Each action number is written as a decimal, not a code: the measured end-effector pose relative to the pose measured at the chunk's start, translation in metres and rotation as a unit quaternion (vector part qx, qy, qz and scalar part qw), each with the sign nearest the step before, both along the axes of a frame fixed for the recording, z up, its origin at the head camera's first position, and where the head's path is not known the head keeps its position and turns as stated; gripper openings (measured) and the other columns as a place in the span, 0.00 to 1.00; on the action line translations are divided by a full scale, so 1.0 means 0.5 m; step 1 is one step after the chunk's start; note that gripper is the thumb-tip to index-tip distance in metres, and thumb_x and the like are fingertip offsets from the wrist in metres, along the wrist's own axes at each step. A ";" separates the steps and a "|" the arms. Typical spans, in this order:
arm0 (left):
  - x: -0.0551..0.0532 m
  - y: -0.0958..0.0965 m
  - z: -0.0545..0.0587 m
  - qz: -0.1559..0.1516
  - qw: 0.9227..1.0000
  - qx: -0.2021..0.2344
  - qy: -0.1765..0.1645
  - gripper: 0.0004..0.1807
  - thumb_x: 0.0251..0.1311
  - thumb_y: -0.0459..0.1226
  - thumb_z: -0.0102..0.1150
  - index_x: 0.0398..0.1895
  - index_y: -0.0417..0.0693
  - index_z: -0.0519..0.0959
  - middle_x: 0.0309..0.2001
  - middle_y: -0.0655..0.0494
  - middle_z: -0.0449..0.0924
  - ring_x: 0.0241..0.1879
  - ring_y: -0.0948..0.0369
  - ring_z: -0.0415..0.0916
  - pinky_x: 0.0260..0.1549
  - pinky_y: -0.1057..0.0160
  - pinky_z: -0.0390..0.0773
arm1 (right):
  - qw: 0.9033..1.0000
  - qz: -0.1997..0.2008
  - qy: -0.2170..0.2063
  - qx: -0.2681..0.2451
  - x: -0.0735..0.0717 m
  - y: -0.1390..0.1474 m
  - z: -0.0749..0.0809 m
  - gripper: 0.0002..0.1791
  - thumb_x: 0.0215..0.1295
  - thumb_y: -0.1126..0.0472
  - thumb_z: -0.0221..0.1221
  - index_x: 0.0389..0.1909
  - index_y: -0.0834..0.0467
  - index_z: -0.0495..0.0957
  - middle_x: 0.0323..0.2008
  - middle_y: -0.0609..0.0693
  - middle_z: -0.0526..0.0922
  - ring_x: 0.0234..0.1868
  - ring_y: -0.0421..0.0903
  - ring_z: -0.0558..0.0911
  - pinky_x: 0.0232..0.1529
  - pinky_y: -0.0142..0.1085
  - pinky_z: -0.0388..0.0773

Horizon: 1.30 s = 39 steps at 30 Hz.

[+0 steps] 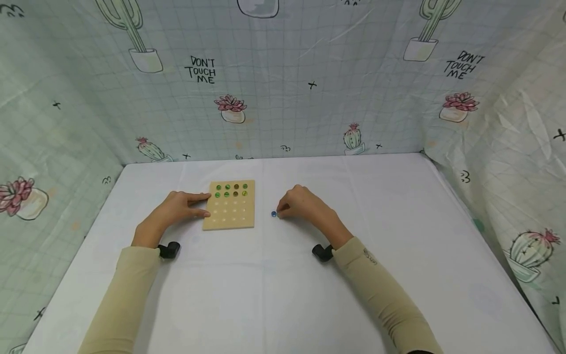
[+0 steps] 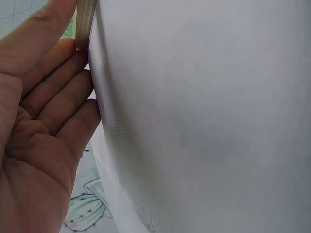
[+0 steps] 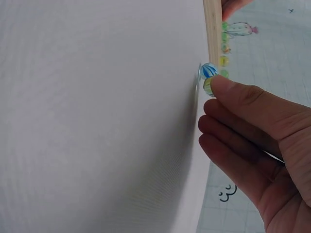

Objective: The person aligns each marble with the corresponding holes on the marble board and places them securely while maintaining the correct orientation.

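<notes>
A square wooden board (image 1: 228, 216) with rows of round hollows lies flat on the table. Green and brown-looking marbles (image 1: 227, 187) fill its two far rows. My left hand (image 1: 176, 206) rests at the board's left edge, thumb and forefinger extended against it; in the left wrist view its fingers (image 2: 73, 104) are nearly straight. To the right of the board, my right hand (image 1: 302, 204) pinches a yellow-green marble (image 3: 208, 87), partly covered by the thumb. Right beside that one, a blue-striped marble (image 3: 208, 71) sits on the table, just left of the fingertips in the head view.
A white cloth covers the table (image 1: 283, 295). Behind it and along both sides hangs a cactus-printed curtain (image 1: 274, 88). Each wrist carries a small black camera (image 1: 170, 250), close above the cloth.
</notes>
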<state>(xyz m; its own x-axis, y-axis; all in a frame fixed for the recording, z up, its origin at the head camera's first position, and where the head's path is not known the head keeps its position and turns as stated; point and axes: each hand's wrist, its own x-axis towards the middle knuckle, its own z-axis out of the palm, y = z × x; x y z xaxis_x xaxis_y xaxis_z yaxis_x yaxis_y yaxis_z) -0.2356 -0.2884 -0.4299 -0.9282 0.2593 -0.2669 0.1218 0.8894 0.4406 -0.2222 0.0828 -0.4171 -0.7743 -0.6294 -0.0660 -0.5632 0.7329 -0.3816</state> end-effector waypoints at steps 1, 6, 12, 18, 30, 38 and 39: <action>0.000 0.000 -0.001 -0.001 1.000 -0.001 0.000 0.46 0.52 0.62 0.71 0.73 0.54 0.71 0.71 0.43 0.67 0.72 0.36 0.58 0.68 0.34 0.62 | 1.000 -0.005 -0.002 -0.002 0.000 0.001 0.001 0.09 0.64 0.57 0.71 0.43 0.54 0.91 0.40 0.45 0.91 0.42 0.40 0.87 0.45 0.30 0.83; 0.001 0.002 -0.003 -0.002 1.000 -0.003 0.000 0.46 0.53 0.61 0.71 0.73 0.53 0.70 0.72 0.43 0.66 0.73 0.36 0.57 0.68 0.35 0.62 | 0.999 -0.020 0.000 -0.027 0.002 0.005 0.007 0.08 0.63 0.59 0.71 0.42 0.54 0.91 0.38 0.45 0.91 0.39 0.38 0.87 0.43 0.29 0.83; 0.004 0.005 0.002 -0.019 1.000 -0.011 0.003 0.44 0.57 0.58 0.70 0.74 0.51 0.69 0.73 0.41 0.65 0.73 0.35 0.57 0.69 0.35 0.61 | 0.998 -0.011 0.018 -0.052 0.000 0.008 0.013 0.08 0.62 0.59 0.72 0.41 0.56 0.91 0.36 0.46 0.91 0.36 0.37 0.87 0.38 0.26 0.82; 0.004 0.007 0.001 -0.021 1.000 -0.013 -0.002 0.45 0.58 0.58 0.69 0.75 0.49 0.67 0.73 0.37 0.64 0.73 0.34 0.56 0.69 0.35 0.61 | 0.998 -0.010 0.012 -0.065 -0.001 0.006 0.013 0.08 0.62 0.60 0.72 0.41 0.56 0.91 0.37 0.46 0.91 0.37 0.37 0.88 0.38 0.26 0.83; 0.000 0.007 0.002 -0.016 1.000 -0.013 0.011 0.44 0.54 0.59 0.72 0.72 0.51 0.72 0.70 0.35 0.67 0.72 0.34 0.59 0.68 0.34 0.63 | 0.996 -0.002 0.020 -0.086 -0.004 -0.004 0.017 0.09 0.62 0.59 0.72 0.42 0.56 0.91 0.38 0.46 0.91 0.37 0.36 0.88 0.38 0.25 0.82; 0.002 0.009 0.003 -0.004 1.000 -0.016 0.004 0.45 0.53 0.59 0.72 0.73 0.52 0.72 0.71 0.34 0.66 0.72 0.34 0.58 0.68 0.34 0.63 | 0.995 -0.001 0.016 -0.096 -0.006 -0.023 0.018 0.09 0.61 0.59 0.72 0.42 0.56 0.91 0.38 0.46 0.91 0.37 0.35 0.88 0.38 0.24 0.82; 0.002 0.008 0.003 -0.003 1.000 -0.015 0.004 0.45 0.53 0.60 0.72 0.72 0.53 0.72 0.71 0.34 0.66 0.72 0.34 0.58 0.68 0.34 0.63 | 0.995 0.002 0.017 -0.097 -0.006 -0.027 0.018 0.09 0.61 0.59 0.72 0.41 0.56 0.91 0.38 0.46 0.91 0.37 0.35 0.88 0.38 0.24 0.82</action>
<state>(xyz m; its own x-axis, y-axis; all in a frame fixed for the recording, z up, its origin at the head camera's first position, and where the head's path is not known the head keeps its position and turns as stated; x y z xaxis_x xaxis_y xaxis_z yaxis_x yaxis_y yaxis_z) -0.2346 -0.2842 -0.4284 -0.9288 0.2574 -0.2667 0.1314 0.9015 0.4124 -0.2253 0.0694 -0.4082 -0.7717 -0.6305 0.0834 -0.5808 0.6452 -0.4964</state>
